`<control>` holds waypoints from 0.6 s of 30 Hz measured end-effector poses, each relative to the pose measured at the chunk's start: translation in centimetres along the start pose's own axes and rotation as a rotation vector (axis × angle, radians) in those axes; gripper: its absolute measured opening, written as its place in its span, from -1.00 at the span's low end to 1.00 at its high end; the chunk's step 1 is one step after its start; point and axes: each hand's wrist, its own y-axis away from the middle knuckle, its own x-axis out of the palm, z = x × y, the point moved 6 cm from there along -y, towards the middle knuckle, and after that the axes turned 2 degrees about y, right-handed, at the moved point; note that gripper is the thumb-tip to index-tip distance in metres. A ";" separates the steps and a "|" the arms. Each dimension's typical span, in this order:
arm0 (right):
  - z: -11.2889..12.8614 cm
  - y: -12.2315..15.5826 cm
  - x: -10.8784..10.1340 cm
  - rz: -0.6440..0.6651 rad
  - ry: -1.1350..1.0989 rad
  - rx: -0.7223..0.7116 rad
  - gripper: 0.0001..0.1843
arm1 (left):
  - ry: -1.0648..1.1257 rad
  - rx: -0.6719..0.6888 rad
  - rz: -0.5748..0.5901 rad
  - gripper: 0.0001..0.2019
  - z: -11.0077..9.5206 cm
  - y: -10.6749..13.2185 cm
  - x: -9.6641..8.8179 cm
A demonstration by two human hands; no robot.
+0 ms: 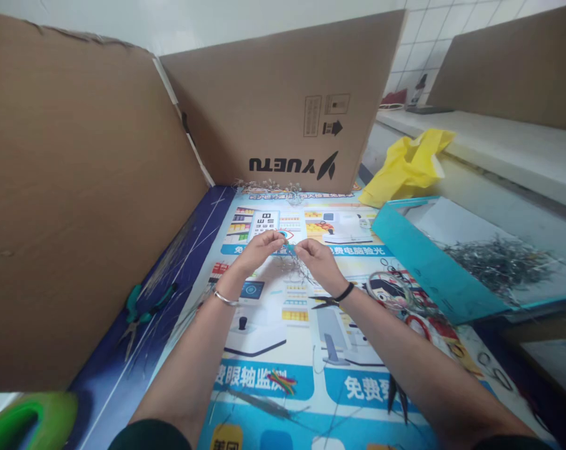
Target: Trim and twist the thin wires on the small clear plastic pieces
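Note:
My left hand [260, 249] and my right hand [317, 259] meet above the printed poster [264, 375] on the table, fingertips pinched together on a small bundle of thin wire pieces [292, 259]. A silver bangle sits on my left wrist and a black band on my right. Loose strands hang below the fingers. What exactly sits between the fingertips is too small to make out.
Cardboard panels stand at the left [77, 206] and back [283, 100]. Green-handled pliers [140, 309] lie at the left. A teal box lid [433, 269] holds a heap of metal wire bits [498, 259]. A yellow bag [407, 165] lies behind it. Black scissors [327, 302] and wire loops rest near my right wrist.

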 end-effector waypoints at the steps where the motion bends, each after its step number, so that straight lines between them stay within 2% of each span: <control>1: 0.0 0.0 0.0 0.000 -0.003 0.001 -0.79 | -0.014 -0.004 -0.001 -0.77 0.1 0.0 -0.2; 4: -0.1 0.0 0.0 -0.001 -0.006 0.003 -0.79 | -0.048 0.000 -0.005 -0.80 0.1 -0.1 -0.5; 8: -0.1 0.1 0.0 -0.006 -0.003 0.008 -0.77 | -0.056 0.023 0.008 -0.85 0.0 -0.2 0.1; 18: -0.1 0.0 0.1 0.003 0.035 -0.031 -0.79 | -0.034 0.033 -0.049 -0.82 0.5 -0.2 0.4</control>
